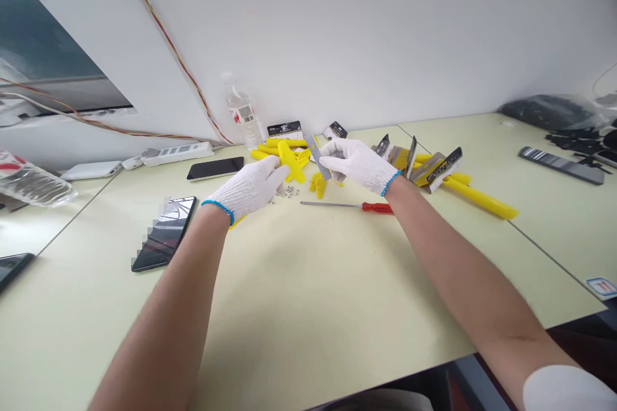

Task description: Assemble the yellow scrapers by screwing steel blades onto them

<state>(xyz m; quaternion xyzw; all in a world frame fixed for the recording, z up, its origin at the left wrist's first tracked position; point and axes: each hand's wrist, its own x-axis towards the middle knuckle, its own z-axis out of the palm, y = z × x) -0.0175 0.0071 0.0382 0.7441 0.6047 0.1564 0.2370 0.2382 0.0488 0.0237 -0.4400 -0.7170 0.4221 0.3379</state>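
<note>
Both my hands wear white knit gloves with blue cuffs. My left hand [255, 183] is closed on a yellow plastic scraper head [292, 164], which it holds up and tilted. Just to the right, my right hand [354, 164] pinches a flat grey metal blade [316, 153]. The scraper head and the blade are apart. Small screws [290, 191] lie on the table by my left fingers. Below my right hand are loose yellow plastic parts [318, 185] and a screwdriver [373, 207] with a red handle, its end partly hidden by my forearm.
Yellow scrapers [477, 198] with packaging cards lie at the right. A clear bottle [241, 112] stands by the wall. Phones [166, 234] and a power strip [178, 153] are at the left. Further right lies a dark grey device [562, 166]. The table's front edge runs below my right forearm.
</note>
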